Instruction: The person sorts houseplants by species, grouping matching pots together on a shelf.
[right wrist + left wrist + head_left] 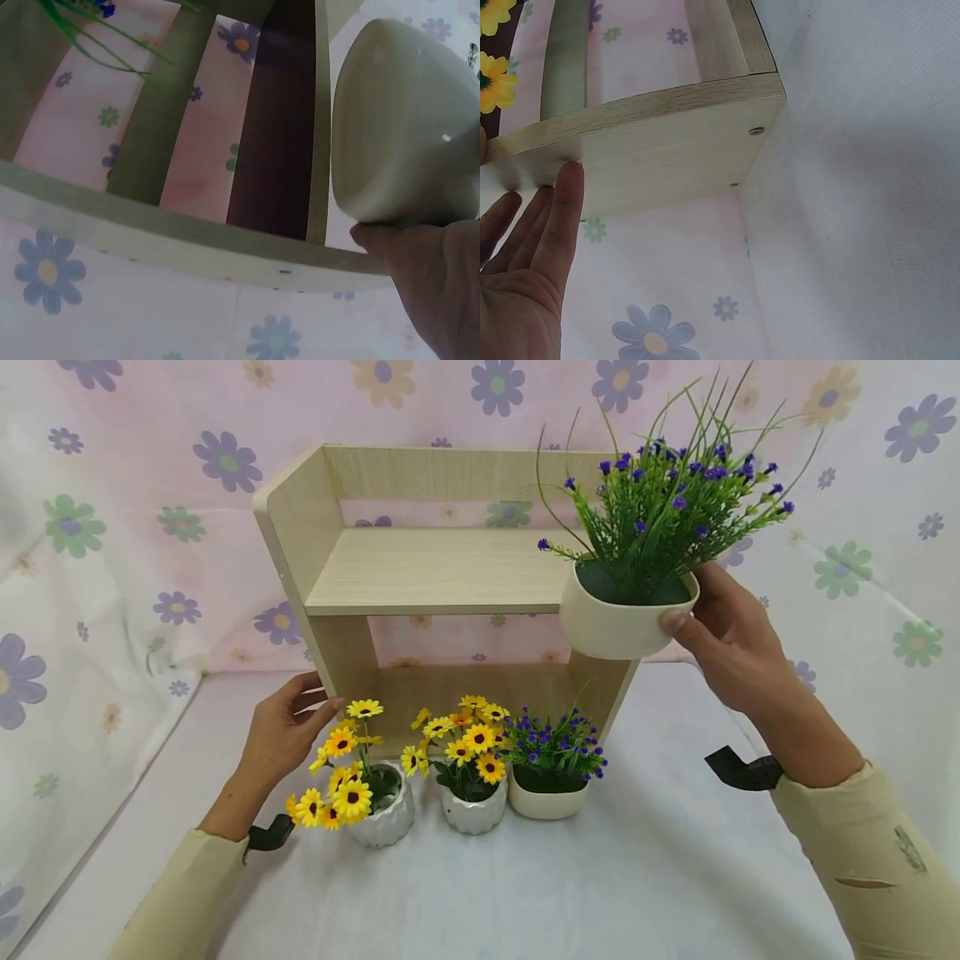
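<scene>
My right hand [731, 639] grips a cream oval flowerpot [622, 622], thumb on its front and fingers behind. Tall grass and small purple flowers [675, 502] fill this pot, which is held up at the right end of a pale wooden desktop shelf [442, 568]. In the right wrist view the underside of the pot [375, 127] shows beside the shelf's frame. On the other side, my left hand [281, 727] holds the shelf's left side panel near its front edge. The left wrist view shows its fingers [562, 210] against the panel's outer face.
Before the shelf stand two white ridged pots with yellow artificial sunflowers [352, 797] [478, 739], the left one's blooms leaning left. Right of them is a smaller cream pot of purple flowers [551, 802]. A flower-printed cloth [150, 468] hangs behind; white cloth [525, 893] covers the table.
</scene>
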Motion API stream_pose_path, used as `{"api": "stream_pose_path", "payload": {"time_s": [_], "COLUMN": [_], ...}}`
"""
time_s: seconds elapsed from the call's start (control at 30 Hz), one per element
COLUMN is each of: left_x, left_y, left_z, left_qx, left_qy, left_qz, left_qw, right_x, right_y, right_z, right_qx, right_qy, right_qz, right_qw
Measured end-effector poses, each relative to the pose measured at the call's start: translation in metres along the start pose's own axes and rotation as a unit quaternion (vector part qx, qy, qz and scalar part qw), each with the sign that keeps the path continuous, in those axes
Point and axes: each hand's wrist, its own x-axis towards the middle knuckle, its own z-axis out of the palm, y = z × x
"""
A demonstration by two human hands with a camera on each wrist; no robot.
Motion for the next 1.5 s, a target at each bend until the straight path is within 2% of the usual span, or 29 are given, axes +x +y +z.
{"api": "stream_pose_path", "payload": {"time_s": [0.13,0.4,0.63,0.8,0.87,1.07,1.13,1.33,1.5], "left_x": [0.002,0.001,-0.001,-0.001,-0.001,-0.001,-0.001,0.0,0.0], "left_y": [-0.002,-0.006,-0.008,-0.008,-0.008,-0.009,-0.009,-0.008,-0.007], "left_z": [0.0,0.001,0.002,0.003,0.003,0.003,0.003,0.002,0.002], "left_qx": [0.004,0.02,0.017,0.017,0.016,0.016,0.015,0.009,0.011], "left_qy": [0.004,0.008,0.007,0.007,0.006,0.005,0.004,0.004,0.004], "left_qz": [-0.002,0.002,0.001,0.005,0.005,0.002,0.001,0.004,0.005], "left_qw": [1.0,0.9998,0.9998,0.9998,0.9998,0.9999,0.9999,0.9999,0.9999], "right_x": [0.01,0.031,0.053,0.068,0.073,0.088,0.092,0.099,0.104], "right_y": [-0.001,-0.002,0.005,0.013,0.014,0.015,0.015,0.02,0.021], "right_z": [0.007,0.024,0.033,0.038,0.038,0.036,0.035,0.034,0.038], "right_qx": [0.004,0.008,-0.032,-0.001,0.0,-0.044,-0.037,-0.029,-0.043], "right_qy": [0.008,0.0,0.062,0.092,0.1,0.106,0.107,0.123,0.15], "right_qz": [0.002,0.012,0.084,0.107,0.117,0.179,0.192,0.185,0.17], "right_qw": [1.0,1.0,0.994,0.99,0.988,0.977,0.975,0.974,0.973]}}
